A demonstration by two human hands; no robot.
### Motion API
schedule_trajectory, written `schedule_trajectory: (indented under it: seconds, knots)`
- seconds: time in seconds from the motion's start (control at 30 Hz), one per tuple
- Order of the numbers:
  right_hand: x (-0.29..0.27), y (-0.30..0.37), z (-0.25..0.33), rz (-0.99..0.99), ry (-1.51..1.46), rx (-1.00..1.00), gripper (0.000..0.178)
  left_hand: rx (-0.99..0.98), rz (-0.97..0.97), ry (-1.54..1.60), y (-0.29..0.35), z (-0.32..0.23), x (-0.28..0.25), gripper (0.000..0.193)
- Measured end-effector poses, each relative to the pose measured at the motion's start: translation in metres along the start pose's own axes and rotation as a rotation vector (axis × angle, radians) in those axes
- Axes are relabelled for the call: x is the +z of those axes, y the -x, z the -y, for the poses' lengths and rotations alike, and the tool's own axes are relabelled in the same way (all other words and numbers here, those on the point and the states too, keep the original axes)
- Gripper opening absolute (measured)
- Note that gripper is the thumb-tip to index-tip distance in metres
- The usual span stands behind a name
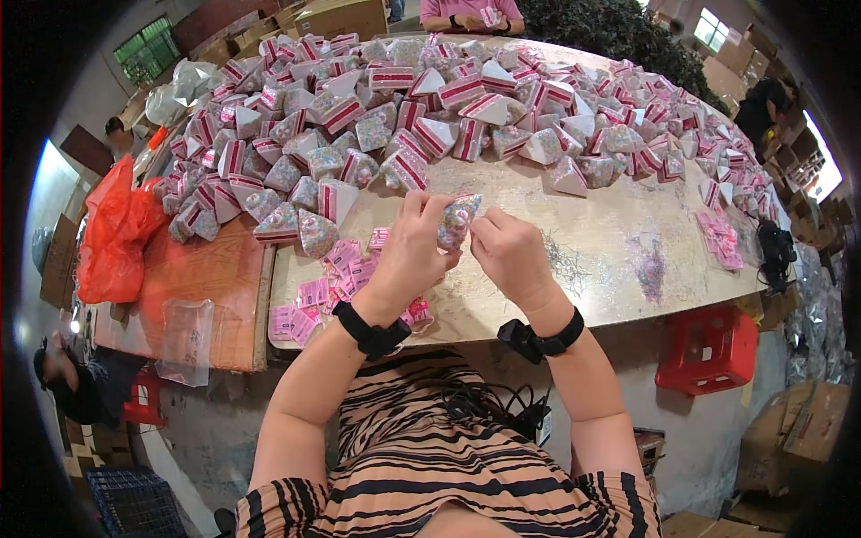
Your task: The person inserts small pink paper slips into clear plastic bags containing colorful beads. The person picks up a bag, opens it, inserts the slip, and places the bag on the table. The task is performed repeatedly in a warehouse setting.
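Observation:
My left hand (414, 242) grips a wedge-shaped cake-slice ornament (456, 224) with speckled, sprinkle-like sides, held above the table near its front edge. Close beside the ornament's upper right edge, my right hand (513, 260) has its fingers pinched together; whatever lies between them is hidden or too small to make out. Small pink printed tags (314, 294) lie in a loose heap under and beside my left forearm. Just beyond my hands spreads a large pile of similar cake-slice ornaments (391, 79) with white, pink and red layers.
A second bunch of pink tags (720, 240) lies at the table's right side. Glitter (647, 269) is scattered on the pale tabletop (592, 305). An orange plastic bag (117, 238) is at the left, a red stool (708, 351) at the right. Across the table stands a person in pink (448, 9).

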State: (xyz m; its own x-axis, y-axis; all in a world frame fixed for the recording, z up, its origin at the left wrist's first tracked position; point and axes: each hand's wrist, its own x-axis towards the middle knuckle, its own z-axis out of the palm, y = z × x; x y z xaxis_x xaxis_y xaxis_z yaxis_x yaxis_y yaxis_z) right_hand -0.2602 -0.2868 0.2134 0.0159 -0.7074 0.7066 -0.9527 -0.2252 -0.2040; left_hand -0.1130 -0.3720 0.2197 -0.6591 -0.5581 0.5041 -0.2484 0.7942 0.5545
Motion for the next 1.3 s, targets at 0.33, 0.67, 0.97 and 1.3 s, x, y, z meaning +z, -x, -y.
schedule_trajectory:
  seconds: [0.33,0.67,0.97,1.3]
  knots:
    - [-0.0044,0.0011,-0.0016,0.035,0.012,0.005,0.012,0.019,0.027,-0.11,0.0012,-0.0026,-0.0032,0.068]
    - [-0.0065,0.0018,-0.0018,0.027,0.024,-0.001,0.011,-0.039,0.041,-0.062,0.0011,-0.004,-0.0021,0.067]
    - [-0.0066,0.0034,-0.0033,0.038,0.024,0.007,0.01,-0.042,0.052,-0.022,0.0011,-0.0047,-0.002,0.065]
    - [-0.0083,0.0036,-0.0042,0.017,0.008,-0.007,0.01,-0.058,0.069,0.004,0.0007,-0.003,-0.0013,0.064]
